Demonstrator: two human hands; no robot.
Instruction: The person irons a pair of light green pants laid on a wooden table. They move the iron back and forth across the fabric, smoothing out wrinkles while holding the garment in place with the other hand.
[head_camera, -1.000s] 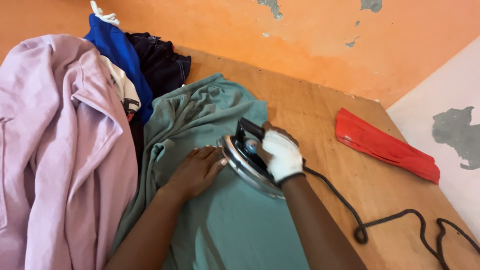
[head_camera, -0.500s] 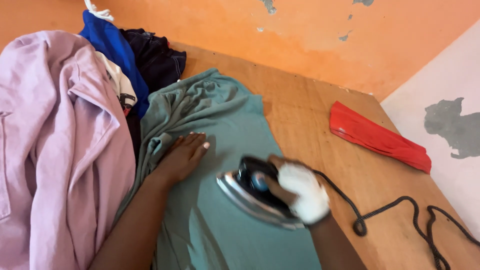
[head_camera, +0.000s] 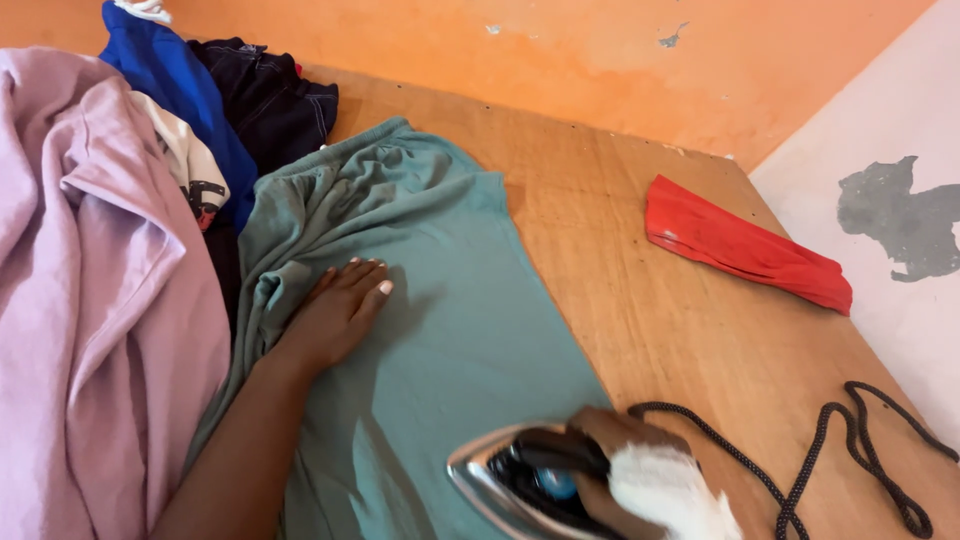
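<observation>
Green garment (head_camera: 440, 330) spread across the wooden tabletop (head_camera: 700, 330), left hand (head_camera: 335, 315) pressed flat and open on it, right hand (head_camera: 650, 485), cloth-wrapped, gripping the iron (head_camera: 530, 480) at the near edge, corded.

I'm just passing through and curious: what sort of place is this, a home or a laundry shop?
Probably a simple ironing spot in a home or small laundry; I cannot tell which. The right hand grips an electric iron on a green garment spread over a wooden table, with a heap of clothes waiting beside it.
</observation>
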